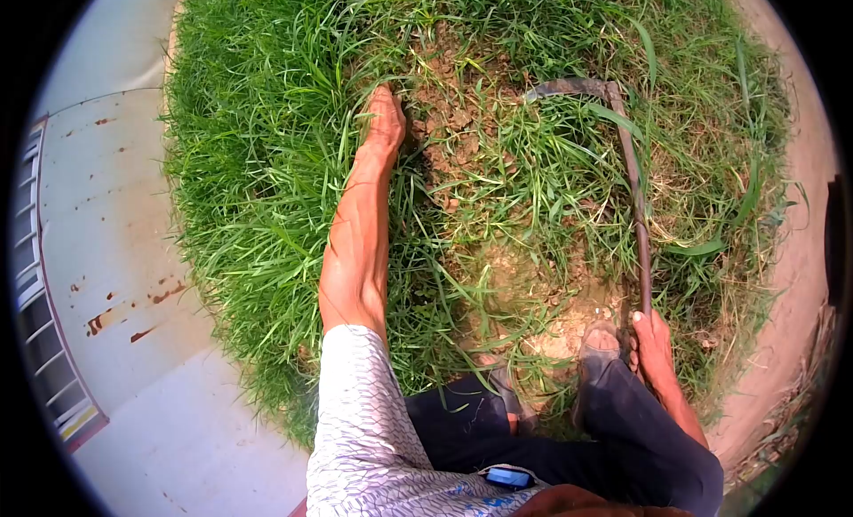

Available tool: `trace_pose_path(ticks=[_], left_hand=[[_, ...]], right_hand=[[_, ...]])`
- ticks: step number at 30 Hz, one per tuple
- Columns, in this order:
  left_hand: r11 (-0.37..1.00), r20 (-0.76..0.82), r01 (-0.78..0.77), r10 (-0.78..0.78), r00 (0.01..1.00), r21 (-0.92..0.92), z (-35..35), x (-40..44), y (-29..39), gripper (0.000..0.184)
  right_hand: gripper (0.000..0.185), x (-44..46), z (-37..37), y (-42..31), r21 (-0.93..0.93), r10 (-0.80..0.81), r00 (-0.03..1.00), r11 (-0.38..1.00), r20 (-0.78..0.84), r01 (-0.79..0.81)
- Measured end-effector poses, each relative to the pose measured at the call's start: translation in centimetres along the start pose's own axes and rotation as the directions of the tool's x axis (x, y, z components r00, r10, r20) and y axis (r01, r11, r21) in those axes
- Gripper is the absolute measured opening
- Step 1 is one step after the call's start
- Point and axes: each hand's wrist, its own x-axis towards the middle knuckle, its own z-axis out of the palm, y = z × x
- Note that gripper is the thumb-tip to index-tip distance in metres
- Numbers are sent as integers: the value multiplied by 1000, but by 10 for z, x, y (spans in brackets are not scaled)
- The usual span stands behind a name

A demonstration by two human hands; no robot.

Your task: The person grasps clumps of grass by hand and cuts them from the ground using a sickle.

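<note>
Below, right hand (654, 344) with grip clamped on sickle (636, 188), left hand (386, 119) against grass (267, 153), its grip too hidden to tell.

panel (133, 277) left of grass (258, 188) | path (807, 224) right of grass | sickle (633, 175) right of bare soil (458, 135)

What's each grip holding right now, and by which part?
Right grip holds the sickle by its handle, away from the blade. Left grip is at the grass; whether it holds any cannot be told.
</note>
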Motion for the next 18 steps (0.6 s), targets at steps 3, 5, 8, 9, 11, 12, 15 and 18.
trace_pose_path(ticks=[3,5,8,9,11,12,15,18], left_hand=[[987,187,110,-131,974,119,0,4,-9,13],[961,256,26,-100,961,276,2,-1,-10,21],[951,472,203,-72,879,-232,-11,-9,13,32],[976,404,196,-142,904,-96,-22,-16,41,24],[996,203,75,-66,977,-41,-11,-12,26,21],[998,156,67,-63,986,-19,-15,-9,26,19],[989,142,100,-115,983,106,6,8,-28,23],[938,94,222,-255,962,265,10,14,-41,30]], right_hand=[[31,1,0,2,0,-1,1000,1000,-8,1],[30,2,-1,4,-5,-4,1000,1000,6,4],[31,-2,-3,9,82,5,1000,997,6,-6],[31,1,-3,20,86,7,1000,996,7,-7],[31,8,-7,44,-38,-194,976,981,-100,191],[33,6,-7,41,-112,-235,962,969,-139,221],[36,0,-9,34,-62,-167,974,985,-151,159],[38,16,-10,12,-446,-535,840,775,-89,447]])
